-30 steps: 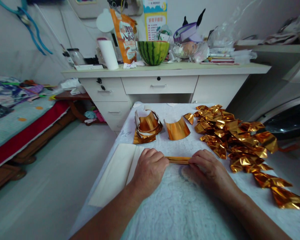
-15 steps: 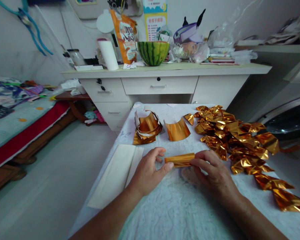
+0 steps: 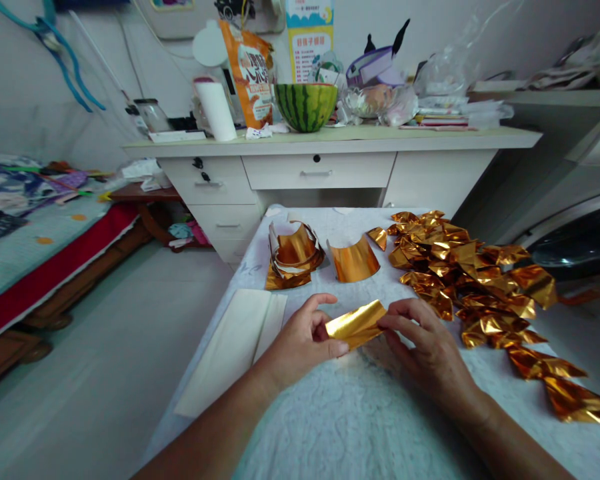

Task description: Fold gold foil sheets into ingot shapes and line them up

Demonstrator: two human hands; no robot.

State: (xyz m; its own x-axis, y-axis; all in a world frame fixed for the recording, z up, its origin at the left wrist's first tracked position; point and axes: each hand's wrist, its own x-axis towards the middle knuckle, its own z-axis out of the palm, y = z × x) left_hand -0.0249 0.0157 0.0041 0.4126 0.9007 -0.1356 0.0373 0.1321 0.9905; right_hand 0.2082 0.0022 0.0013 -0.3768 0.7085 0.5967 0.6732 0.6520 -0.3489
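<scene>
A piece of gold foil [image 3: 357, 325] is held between both hands above the cloth-covered table. My left hand [image 3: 305, 337] grips its left end, thumb at the lower edge and index finger raised and extended. The fingertips of my right hand [image 3: 423, 340] pinch the foil's right end. Beyond them lie a curved gold sheet [image 3: 355, 260] and, to its left, a roll of gold foil sheets [image 3: 295, 252] with pale undersides. Folded gold foil pieces [image 3: 455, 257] are heaped on the right, trailing toward the front right.
Pale paper sheets [image 3: 227, 350] lie at the left of the table [image 3: 325, 427]. Behind stands a white desk [image 3: 320, 143] bearing a watermelon half [image 3: 306, 107], an orange bag [image 3: 250, 77] and a white roll [image 3: 217, 110]. A bed [image 3: 40, 233] is at the left.
The foil between my hands has opened from a narrow strip into a wider, tilted, brighter sheet. My left hand has shifted slightly; my right hand still pinches the right end.
</scene>
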